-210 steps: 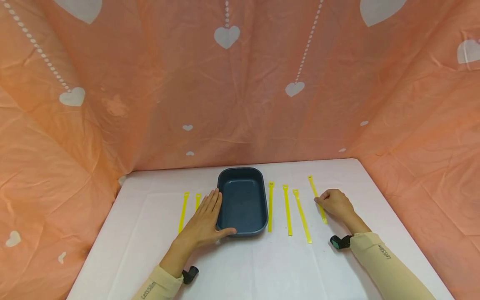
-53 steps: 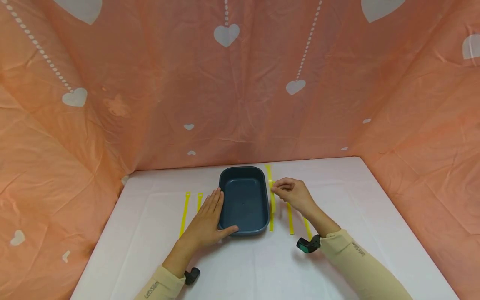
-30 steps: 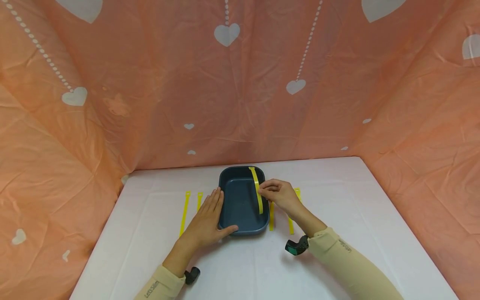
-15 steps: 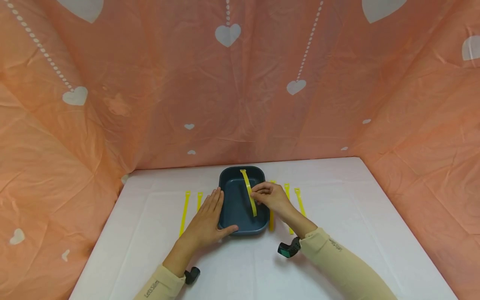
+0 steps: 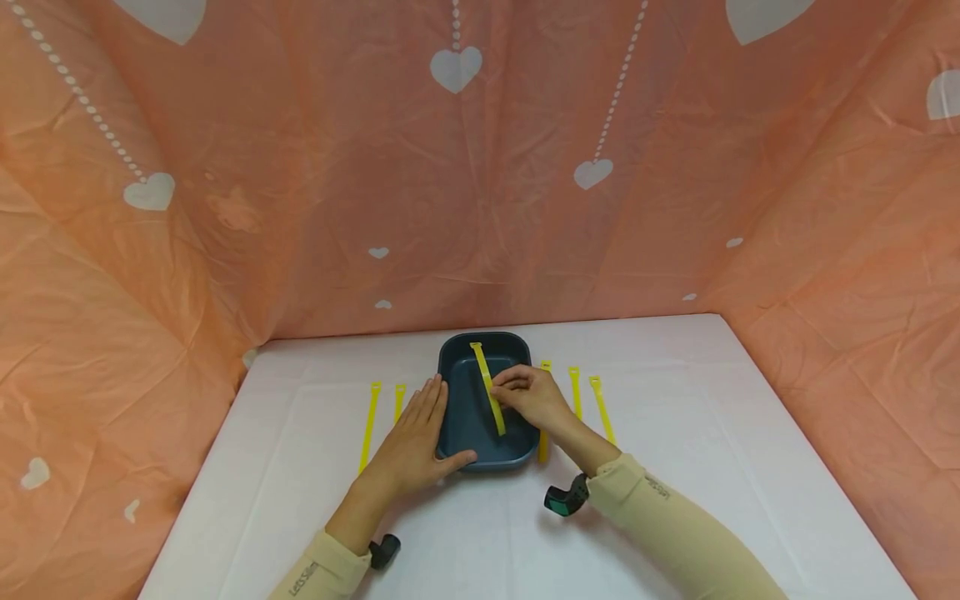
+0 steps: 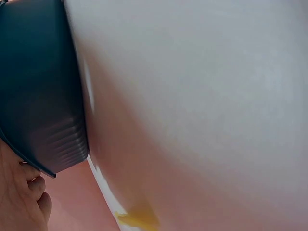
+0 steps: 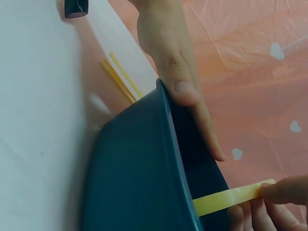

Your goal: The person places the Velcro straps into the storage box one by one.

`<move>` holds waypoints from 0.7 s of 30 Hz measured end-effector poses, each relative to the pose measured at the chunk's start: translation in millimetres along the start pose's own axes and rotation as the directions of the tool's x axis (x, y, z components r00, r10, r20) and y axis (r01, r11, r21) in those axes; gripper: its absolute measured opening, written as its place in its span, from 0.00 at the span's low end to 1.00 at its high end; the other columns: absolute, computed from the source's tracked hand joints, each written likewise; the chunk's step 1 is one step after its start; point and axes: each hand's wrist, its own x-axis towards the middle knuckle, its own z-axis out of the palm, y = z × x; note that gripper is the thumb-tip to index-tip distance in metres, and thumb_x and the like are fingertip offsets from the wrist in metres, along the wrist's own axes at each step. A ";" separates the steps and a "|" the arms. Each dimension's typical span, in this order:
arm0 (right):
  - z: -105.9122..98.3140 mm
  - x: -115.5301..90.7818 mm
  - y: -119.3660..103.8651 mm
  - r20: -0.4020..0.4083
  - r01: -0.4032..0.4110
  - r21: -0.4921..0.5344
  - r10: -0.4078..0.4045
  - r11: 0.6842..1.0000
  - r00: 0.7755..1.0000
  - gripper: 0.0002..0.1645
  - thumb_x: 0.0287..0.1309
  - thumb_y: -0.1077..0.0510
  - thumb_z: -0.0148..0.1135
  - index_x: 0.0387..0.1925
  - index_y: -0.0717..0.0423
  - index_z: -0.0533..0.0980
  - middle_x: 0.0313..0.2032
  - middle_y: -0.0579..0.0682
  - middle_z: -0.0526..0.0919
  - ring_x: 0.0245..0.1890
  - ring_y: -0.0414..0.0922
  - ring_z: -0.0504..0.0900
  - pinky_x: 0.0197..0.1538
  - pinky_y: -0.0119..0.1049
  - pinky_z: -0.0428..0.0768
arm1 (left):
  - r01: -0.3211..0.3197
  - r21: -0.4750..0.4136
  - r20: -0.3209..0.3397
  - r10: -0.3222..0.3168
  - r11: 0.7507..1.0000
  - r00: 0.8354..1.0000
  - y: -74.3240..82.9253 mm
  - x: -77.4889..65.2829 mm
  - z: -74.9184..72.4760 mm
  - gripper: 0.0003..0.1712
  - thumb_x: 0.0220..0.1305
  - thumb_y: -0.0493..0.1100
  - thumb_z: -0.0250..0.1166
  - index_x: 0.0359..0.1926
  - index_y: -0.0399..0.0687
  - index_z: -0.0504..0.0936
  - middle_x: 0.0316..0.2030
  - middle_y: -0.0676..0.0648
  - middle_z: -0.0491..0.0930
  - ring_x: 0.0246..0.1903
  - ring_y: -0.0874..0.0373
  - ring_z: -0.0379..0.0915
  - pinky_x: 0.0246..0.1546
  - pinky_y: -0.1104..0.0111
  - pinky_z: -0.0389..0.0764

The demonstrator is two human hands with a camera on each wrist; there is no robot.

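A dark blue-grey rectangular tub stands in the middle of the table. My left hand lies along its left side, fingers straight, thumb over the near rim. Between thumb and fingertips my right hand pinches a yellow strap-like cable tie by its middle. That tie, with a slotted head at its far end, is over the tub's inside. The right wrist view shows the pinched cable tie partly hidden behind the tub's wall. In the left wrist view, my left fingers are at the rim.
Right of the tub lie more cable ties, a near one, a middle one and an outer one, partly covered by my right arm. Left of it are two others. A patterned orange cloth hangs behind the table.
My right hand picked up the outermost cable tie from the right, carried it left past the other ties and over the tub's rim, and still moves left. The left hand stays put.
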 end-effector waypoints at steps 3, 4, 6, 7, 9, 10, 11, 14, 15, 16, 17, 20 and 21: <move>5.2 1.0 0.3 -0.005 -0.003 -0.007 0.003 1.000 1.000 0.07 0.68 0.62 0.73 0.44 0.62 0.87 0.36 0.52 0.91 0.33 0.44 0.88 0.49 0.49 0.91 | 0.006 -0.005 -0.005 -0.006 1.000 1.000 0.2 0.0 0.4 0.70 0.67 0.81 0.59 0.87 0.39 0.39 0.87 0.43 0.33 0.86 0.47 0.30 0.85 0.50 0.43; 7.0 1.4 0.6 -0.008 0.000 -0.016 0.000 1.000 1.000 0.07 0.68 0.62 0.74 0.44 0.62 0.87 0.36 0.52 0.91 0.33 0.44 0.88 0.48 0.49 0.91 | 0.008 -0.005 -0.007 -0.008 1.000 1.000 0.1 -0.1 0.5 0.70 0.67 0.81 0.59 0.87 0.39 0.39 0.87 0.43 0.33 0.86 0.47 0.30 0.85 0.50 0.43; 10.4 2.1 0.5 -0.014 -0.001 -0.026 0.000 1.000 1.000 0.06 0.68 0.63 0.73 0.43 0.62 0.86 0.35 0.53 0.91 0.32 0.44 0.88 0.47 0.48 0.91 | 0.009 -0.003 -0.013 -0.009 1.000 1.000 -0.1 -0.3 0.9 0.70 0.68 0.80 0.60 0.87 0.39 0.40 0.87 0.43 0.34 0.86 0.48 0.30 0.84 0.50 0.44; 11.9 2.4 0.4 -0.016 -0.004 -0.026 0.003 1.000 1.000 0.06 0.67 0.63 0.74 0.43 0.62 0.86 0.35 0.53 0.91 0.32 0.43 0.88 0.47 0.48 0.91 | 0.009 0.000 -0.018 -0.009 1.000 1.000 -0.1 -0.4 1.0 0.70 0.68 0.80 0.60 0.87 0.38 0.40 0.87 0.42 0.35 0.86 0.47 0.31 0.84 0.50 0.45; 14.7 3.2 0.1 -0.018 -0.005 -0.030 0.004 1.000 1.000 0.06 0.67 0.64 0.74 0.42 0.62 0.86 0.35 0.53 0.91 0.31 0.43 0.88 0.46 0.48 0.91 | 0.009 0.003 -0.022 -0.009 1.000 1.000 -0.1 -0.5 1.0 0.70 0.68 0.79 0.60 0.87 0.38 0.41 0.87 0.42 0.35 0.86 0.47 0.31 0.84 0.50 0.45; 16.1 3.9 0.0 -0.018 -0.007 -0.028 0.007 1.000 1.000 0.05 0.67 0.64 0.74 0.42 0.62 0.87 0.34 0.53 0.91 0.31 0.43 0.88 0.46 0.48 0.91 | 0.008 0.004 -0.024 -0.008 1.000 1.000 -0.2 -0.5 1.1 0.70 0.68 0.79 0.60 0.87 0.38 0.41 0.87 0.42 0.35 0.86 0.47 0.32 0.84 0.50 0.45; 17.6 4.5 -0.3 -0.018 -0.012 -0.024 0.011 1.000 1.000 0.05 0.67 0.64 0.74 0.42 0.62 0.87 0.34 0.53 0.91 0.31 0.43 0.88 0.46 0.48 0.91 | 0.006 0.005 -0.026 -0.005 1.000 1.000 -0.3 -0.6 1.0 0.70 0.68 0.79 0.60 0.86 0.37 0.41 0.87 0.42 0.36 0.86 0.47 0.32 0.84 0.49 0.45; 22.1 6.5 0.5 -0.012 -0.016 -0.010 0.016 1.000 1.000 0.06 0.67 0.64 0.73 0.42 0.63 0.87 0.34 0.53 0.91 0.30 0.43 0.88 0.46 0.49 0.91 | 0.003 0.006 -0.018 -0.003 1.000 1.000 -0.7 -0.5 0.4 0.70 0.68 0.80 0.59 0.86 0.38 0.40 0.87 0.42 0.34 0.86 0.47 0.30 0.84 0.50 0.44; 23.7 7.0 0.8 -0.009 -0.021 -0.005 0.021 1.000 1.000 0.06 0.67 0.64 0.73 0.43 0.63 0.87 0.33 0.52 0.91 0.30 0.43 0.88 0.46 0.49 0.91 | 0.001 0.006 -0.016 -0.001 1.000 1.000 -0.7 -0.5 0.1 0.70 0.68 0.81 0.59 0.86 0.38 0.40 0.87 0.42 0.34 0.86 0.47 0.30 0.84 0.50 0.44; 25.2 7.5 1.3 -0.006 -0.028 0.000 0.028 1.000 1.000 0.06 0.67 0.64 0.73 0.43 0.63 0.87 0.33 0.52 0.91 0.30 0.42 0.88 0.46 0.49 0.91 | 0.001 0.009 -0.012 -0.001 1.000 1.000 -0.8 -0.4 0.0 0.70 0.68 0.81 0.58 0.86 0.38 0.39 0.87 0.42 0.33 0.86 0.47 0.30 0.85 0.50 0.43; 26.7 7.9 2.0 -0.005 -0.035 0.002 0.035 0.999 0.999 0.06 0.67 0.64 0.73 0.43 0.63 0.87 0.33 0.52 0.91 0.29 0.42 0.88 0.46 0.49 0.91 | -0.001 0.008 -0.009 0.001 1.000 1.000 -0.6 -0.5 -0.3 0.70 0.68 0.82 0.57 0.86 0.38 0.39 0.87 0.42 0.33 0.86 0.47 0.30 0.84 0.50 0.43; 31.2 9.6 4.8 -0.005 -0.054 0.009 0.054 0.998 0.999 0.06 0.67 0.65 0.73 0.43 0.64 0.87 0.32 0.52 0.90 0.28 0.42 0.87 0.44 0.46 0.91 | -0.004 0.006 -0.001 0.004 1.000 1.000 -0.5 -0.4 -0.8 0.70 0.68 0.82 0.56 0.86 0.39 0.38 0.87 0.42 0.32 0.86 0.47 0.29 0.84 0.51 0.42; 32.6 10.1 5.6 -0.006 -0.060 0.008 0.060 0.998 0.998 0.06 0.67 0.65 0.73 0.43 0.65 0.86 0.33 0.52 0.90 0.28 0.42 0.87 0.43 0.45 0.91 | -0.005 0.003 -0.001 0.005 1.000 1.000 -0.5 -0.3 -0.7 0.70 0.68 0.82 0.56 0.86 0.38 0.38 0.87 0.42 0.32 0.86 0.47 0.29 0.84 0.51 0.42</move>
